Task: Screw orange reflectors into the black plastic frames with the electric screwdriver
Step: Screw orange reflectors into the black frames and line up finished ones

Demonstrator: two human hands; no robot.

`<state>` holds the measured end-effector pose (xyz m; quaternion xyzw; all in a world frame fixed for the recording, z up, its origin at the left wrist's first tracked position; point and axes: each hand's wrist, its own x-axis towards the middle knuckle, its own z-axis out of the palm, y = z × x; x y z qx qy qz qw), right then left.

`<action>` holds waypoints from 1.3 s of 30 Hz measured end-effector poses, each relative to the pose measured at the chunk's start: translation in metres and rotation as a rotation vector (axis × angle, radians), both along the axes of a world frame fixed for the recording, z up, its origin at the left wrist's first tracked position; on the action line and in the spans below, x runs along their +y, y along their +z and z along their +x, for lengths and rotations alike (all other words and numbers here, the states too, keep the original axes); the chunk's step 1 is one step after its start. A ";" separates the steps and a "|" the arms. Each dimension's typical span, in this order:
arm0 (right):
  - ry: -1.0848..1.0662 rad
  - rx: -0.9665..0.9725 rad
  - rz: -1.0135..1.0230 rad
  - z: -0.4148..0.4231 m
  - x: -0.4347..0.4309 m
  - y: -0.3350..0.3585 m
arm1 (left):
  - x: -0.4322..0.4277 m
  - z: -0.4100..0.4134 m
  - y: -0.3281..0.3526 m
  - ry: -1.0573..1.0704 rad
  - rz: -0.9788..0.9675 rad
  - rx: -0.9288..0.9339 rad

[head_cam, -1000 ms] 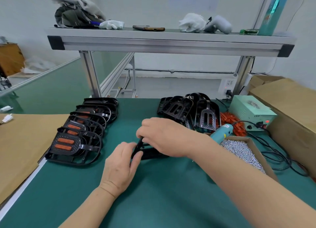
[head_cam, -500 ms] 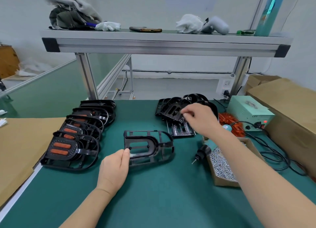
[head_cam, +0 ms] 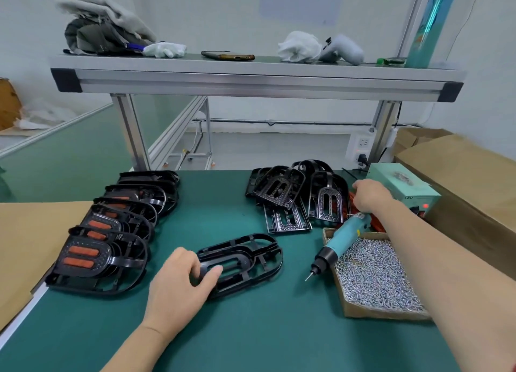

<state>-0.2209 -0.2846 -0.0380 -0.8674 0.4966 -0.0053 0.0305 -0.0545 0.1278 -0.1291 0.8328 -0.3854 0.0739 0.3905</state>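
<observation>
Underneath everything, a green table (head_cam: pixel 251 341), with an aluminium shelf (head_cam: pixel 251 75) raised on posts across its far edge. Along the left, a row of finished frames (head_cam: pixel 111 240), overlapping like tiles, with orange strips in the nearer ones. At the far middle, well apart from that row, a loose pile of empty frames (head_cam: pixel 293 193). To the right, a cardboard box (head_cam: pixel 371 313) full of small silver screws, and beyond it a pale green power unit (head_cam: pixel 402 182) with a red light lit. Near the front centre, flat on the table, the black frame (head_cam: pixel 251 257), slots empty. Grips its near end with the left hand (head_cam: pixel 178 288), thumb over the inner rim, fingers curled over the outer edge. Between frame and box, the electric screwdriver (head_cam: pixel 343 237), body on the box rim, bit pointing down toward the table. Has the right hand (head_cam: pixel 371 196) out over the orange reflectors (head_cam: pixel 377 226) beside the power unit, knuckles up, fingertips hidden; cannot tell whether anything is pinched there
</observation>
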 end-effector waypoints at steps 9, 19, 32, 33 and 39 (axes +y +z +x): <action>0.056 0.189 0.177 0.008 -0.012 -0.005 | -0.006 0.004 -0.008 -0.182 0.338 0.066; 0.094 0.249 0.030 0.001 -0.020 -0.004 | -0.006 0.006 0.001 -0.284 0.320 -0.035; -0.046 0.018 -0.186 -0.020 -0.006 -0.001 | -0.005 0.011 -0.006 -0.312 0.364 -0.047; -0.067 -0.004 -0.190 -0.021 -0.004 -0.001 | -0.005 0.011 -0.006 -0.314 0.363 -0.043; -0.183 -0.149 -0.170 -0.022 0.001 0.009 | -0.005 0.009 -0.006 -0.334 0.377 -0.024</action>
